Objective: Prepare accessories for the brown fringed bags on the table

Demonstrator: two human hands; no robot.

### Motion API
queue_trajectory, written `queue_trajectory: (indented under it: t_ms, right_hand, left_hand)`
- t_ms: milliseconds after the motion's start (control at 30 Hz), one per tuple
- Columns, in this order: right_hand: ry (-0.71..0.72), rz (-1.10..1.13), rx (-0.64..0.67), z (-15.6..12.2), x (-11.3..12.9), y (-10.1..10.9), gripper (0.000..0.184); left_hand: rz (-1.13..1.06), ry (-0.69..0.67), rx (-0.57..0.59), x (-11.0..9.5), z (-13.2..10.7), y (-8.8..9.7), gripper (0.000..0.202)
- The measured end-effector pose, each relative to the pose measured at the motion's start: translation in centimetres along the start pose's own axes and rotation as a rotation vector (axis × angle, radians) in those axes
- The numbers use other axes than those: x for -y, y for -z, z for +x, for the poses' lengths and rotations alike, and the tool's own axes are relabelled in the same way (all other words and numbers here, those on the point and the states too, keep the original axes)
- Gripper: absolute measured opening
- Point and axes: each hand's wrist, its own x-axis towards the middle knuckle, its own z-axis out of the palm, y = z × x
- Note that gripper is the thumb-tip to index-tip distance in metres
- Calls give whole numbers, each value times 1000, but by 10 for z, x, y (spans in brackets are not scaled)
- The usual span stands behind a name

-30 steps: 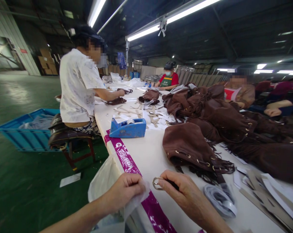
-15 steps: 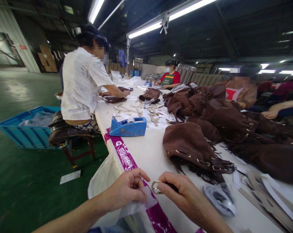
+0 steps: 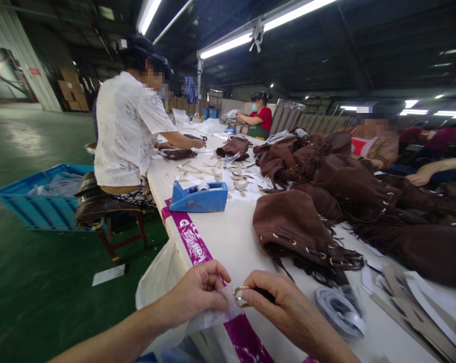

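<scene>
My right hand pinches a small gold metal ring at the near edge of the white table. A dark strap end runs from the ring under my fingers. My left hand is closed on a piece of thin translucent plastic film, its fingertips touching the ring. Both hands rest above a magenta printed tape strip along the table edge. A brown suede fringed bag with gold eyelets lies just beyond my right hand.
A blue tape dispenser stands mid-table. More brown bags pile to the right; paper strips and a tape roll lie near. A person in white sits at left by a blue crate. Other people work farther along.
My left hand has moved right with the plastic film until it meets the ring held in my right hand. The far person in red has turned away.
</scene>
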Motion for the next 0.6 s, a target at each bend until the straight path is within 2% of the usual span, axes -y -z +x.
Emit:
queue_trajectory:
  t_ms: [267,467,533,600]
  right_hand:
    - [16,-45,-5,1,-1,-3,25]
    - [-10,-3,-7,1,-2,-1,28]
    - [-35,50,-39,1,-5,0,30]
    - [-84,127,-91,0,-8,2,28]
  left_hand:
    - [32,-34,27,0,0,-2,26]
    - [239,-102,-50,4,1,-1,14]
    - [352,-176,-74,1,0,-1,5]
    - [534,-352,-97,-4,-3,-1,3]
